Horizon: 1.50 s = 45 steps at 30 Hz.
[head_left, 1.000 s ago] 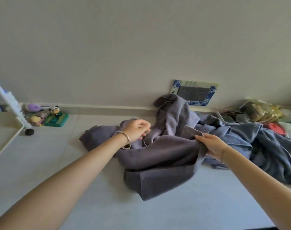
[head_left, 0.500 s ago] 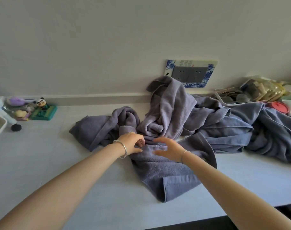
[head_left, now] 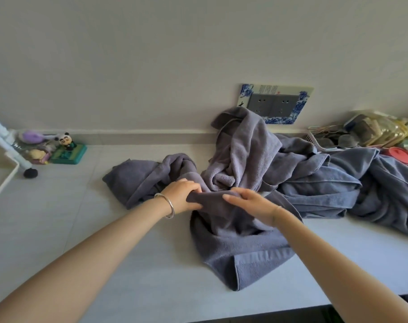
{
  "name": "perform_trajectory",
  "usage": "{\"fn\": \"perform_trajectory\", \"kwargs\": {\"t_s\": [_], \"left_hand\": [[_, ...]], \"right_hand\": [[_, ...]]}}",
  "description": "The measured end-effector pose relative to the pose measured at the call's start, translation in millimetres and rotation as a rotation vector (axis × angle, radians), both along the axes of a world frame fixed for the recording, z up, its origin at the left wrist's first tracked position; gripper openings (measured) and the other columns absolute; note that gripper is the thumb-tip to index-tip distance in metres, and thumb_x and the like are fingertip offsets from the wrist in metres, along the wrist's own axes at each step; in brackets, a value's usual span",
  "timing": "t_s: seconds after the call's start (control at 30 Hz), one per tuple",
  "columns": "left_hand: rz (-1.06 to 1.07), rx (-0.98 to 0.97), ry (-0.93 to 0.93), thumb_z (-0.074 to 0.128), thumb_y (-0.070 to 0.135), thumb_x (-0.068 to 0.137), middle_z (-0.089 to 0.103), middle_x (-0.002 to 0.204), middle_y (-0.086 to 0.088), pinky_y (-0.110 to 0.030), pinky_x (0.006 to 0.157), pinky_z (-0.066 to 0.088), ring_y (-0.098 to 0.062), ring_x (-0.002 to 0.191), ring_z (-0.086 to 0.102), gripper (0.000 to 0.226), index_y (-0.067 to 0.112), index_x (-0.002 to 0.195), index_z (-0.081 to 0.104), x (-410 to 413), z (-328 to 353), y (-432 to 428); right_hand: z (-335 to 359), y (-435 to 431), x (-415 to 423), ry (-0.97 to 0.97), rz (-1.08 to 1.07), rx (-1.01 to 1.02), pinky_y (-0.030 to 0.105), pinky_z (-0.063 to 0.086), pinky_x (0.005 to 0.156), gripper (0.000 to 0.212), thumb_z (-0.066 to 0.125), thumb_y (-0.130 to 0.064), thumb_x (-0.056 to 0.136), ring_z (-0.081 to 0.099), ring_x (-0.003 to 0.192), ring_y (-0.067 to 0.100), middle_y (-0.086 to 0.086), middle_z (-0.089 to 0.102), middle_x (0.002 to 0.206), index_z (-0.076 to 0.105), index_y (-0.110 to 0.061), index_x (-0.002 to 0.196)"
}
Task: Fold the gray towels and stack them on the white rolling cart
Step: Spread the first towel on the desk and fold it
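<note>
— What are the hands doing?

— My left hand [head_left: 182, 194] grips a bunched ridge of the front gray towel [head_left: 233, 248]. My right hand [head_left: 249, 205] pinches the same ridge just beside it.

— How to do it well?

— I think I need to find 2 corners along the flat hem [head_left: 263, 264], then spread it on the counter [head_left: 105, 229]. The terry is thick, limp and tangled into the heap [head_left: 314, 183]. The white cart [head_left: 6, 179] stands far left.
</note>
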<state>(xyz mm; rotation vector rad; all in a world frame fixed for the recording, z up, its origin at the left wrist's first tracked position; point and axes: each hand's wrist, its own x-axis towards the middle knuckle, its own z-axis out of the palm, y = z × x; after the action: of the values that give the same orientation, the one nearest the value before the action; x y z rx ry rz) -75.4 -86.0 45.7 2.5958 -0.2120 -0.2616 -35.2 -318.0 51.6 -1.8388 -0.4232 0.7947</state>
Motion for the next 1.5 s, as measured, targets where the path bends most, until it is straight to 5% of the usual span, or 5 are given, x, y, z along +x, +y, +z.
{"fn": "perform_trajectory", "kwargs": {"t_s": [0.17, 0.7, 0.97, 1.17, 1.5], "left_hand": [[-0.008, -0.140, 0.043, 0.066, 0.047, 0.081, 0.059, 0.073, -0.004, -0.033, 0.067, 0.042, -0.020, 0.066, 0.051, 0.034, 0.014, 0.082, 0.056, 9, 39, -12], [-0.028, -0.516, 0.240, 0.054, 0.062, 0.079, 0.045, 0.062, 0.004, -0.018, 0.061, 0.035, -0.006, 0.058, 0.042, 0.047, 0.019, 0.062, 0.049, 8, 158, -2], [-0.083, -0.605, -0.023, 0.059, 0.027, 0.091, 0.039, 0.050, 0.011, -0.013, 0.045, 0.027, -0.003, 0.046, 0.031, 0.034, 0.018, 0.062, 0.043, 12, 205, -19], [-0.030, -0.478, 0.090, 0.059, 0.059, 0.076, 0.053, 0.066, 0.004, -0.020, 0.060, 0.037, -0.010, 0.062, 0.046, 0.040, 0.020, 0.068, 0.057, 3, 235, 4], [-0.180, -0.796, 0.013, 0.057, 0.032, 0.088, 0.062, 0.072, 0.005, -0.017, 0.061, 0.049, -0.008, 0.064, 0.059, 0.019, 0.020, 0.074, 0.060, -19, 348, 13]], "right_hand": [[52, -52, 12, 0.117, -0.047, 0.034, 0.036, 0.044, 0.103, 0.044, 0.058, -0.036, 0.089, 0.062, 0.110, 0.020, 0.011, 0.067, 0.115, 0.059, -0.001, 0.115], [182, -47, 36, 0.018, 0.272, -0.071, 0.015, 0.047, 0.062, 0.029, 0.068, -0.039, 0.077, 0.055, 0.063, 0.007, -0.004, 0.058, 0.066, 0.058, -0.014, 0.067], [193, 7, 19, -0.074, 0.346, -0.123, 0.035, 0.040, 0.107, 0.033, 0.058, -0.045, 0.088, 0.056, 0.112, 0.009, -0.008, 0.064, 0.113, 0.062, -0.021, 0.111], [229, 18, 22, -0.024, 0.326, 0.099, 0.028, 0.050, 0.090, 0.032, 0.055, -0.035, 0.089, 0.065, 0.104, 0.018, 0.009, 0.070, 0.110, 0.071, -0.014, 0.107], [340, 25, 19, -0.233, 0.442, 0.358, 0.026, 0.054, 0.076, 0.064, 0.068, -0.044, 0.077, 0.066, 0.087, 0.019, 0.014, 0.069, 0.102, 0.057, 0.006, 0.116]]}}
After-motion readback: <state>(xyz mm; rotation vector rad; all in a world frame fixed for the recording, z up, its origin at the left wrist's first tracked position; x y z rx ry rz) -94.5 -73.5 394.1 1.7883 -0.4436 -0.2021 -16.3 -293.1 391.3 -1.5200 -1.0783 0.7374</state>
